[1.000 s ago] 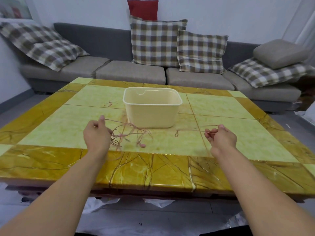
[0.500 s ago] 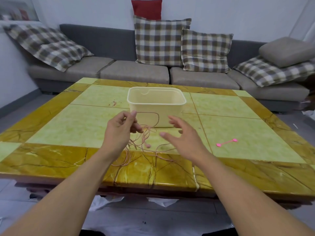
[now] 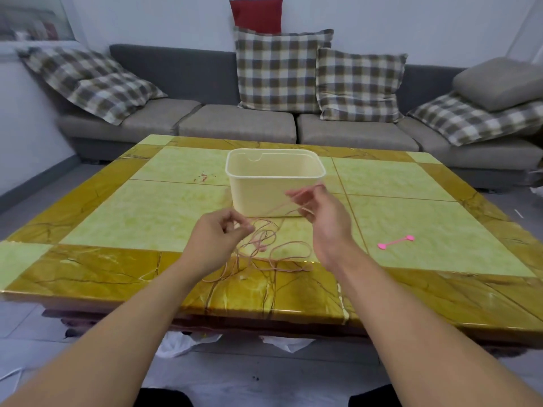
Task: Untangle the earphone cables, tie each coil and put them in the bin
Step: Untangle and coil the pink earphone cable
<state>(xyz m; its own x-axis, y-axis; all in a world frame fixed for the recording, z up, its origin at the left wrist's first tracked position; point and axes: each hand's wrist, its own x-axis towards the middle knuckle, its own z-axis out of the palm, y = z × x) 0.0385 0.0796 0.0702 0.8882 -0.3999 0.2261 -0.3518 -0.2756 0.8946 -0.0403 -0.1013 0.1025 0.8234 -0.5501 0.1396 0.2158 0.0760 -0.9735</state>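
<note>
Pink, thin and slack: earphone cable [image 3: 266, 245] sprawled in loose loops over near edge of marble-patterned table [image 3: 117, 224], just in front of cream bin [image 3: 274, 183], one strand rising toward each hand. From head view, the only one: left hand [image 3: 219, 237] low over table at left end of tangle, fingers curled, thumb and forefinger seemingly pinching a strand, though blur makes exact contact hard to confirm. Right hand [image 3: 318, 214] raised higher, just before bin's front wall, fingers spread and half bent, a strand draped across or hooked over them; firm grip or mere looping, cannot tell. Bin upright, apparently nothing inside so far as visible interior shows. Pink tie [image 3: 396, 241] flat on table, well apart to right of both hands, untouched. Judged as untangling step, early in task: loops crossing one another, no neat coil formed, nothing tied, nothing binned. Next move likely calling for drawing hands apart gently to open crossings, feeding free end through rather than tugging, lest knots tighten; then winding into coil before reaching for tie.
</note>
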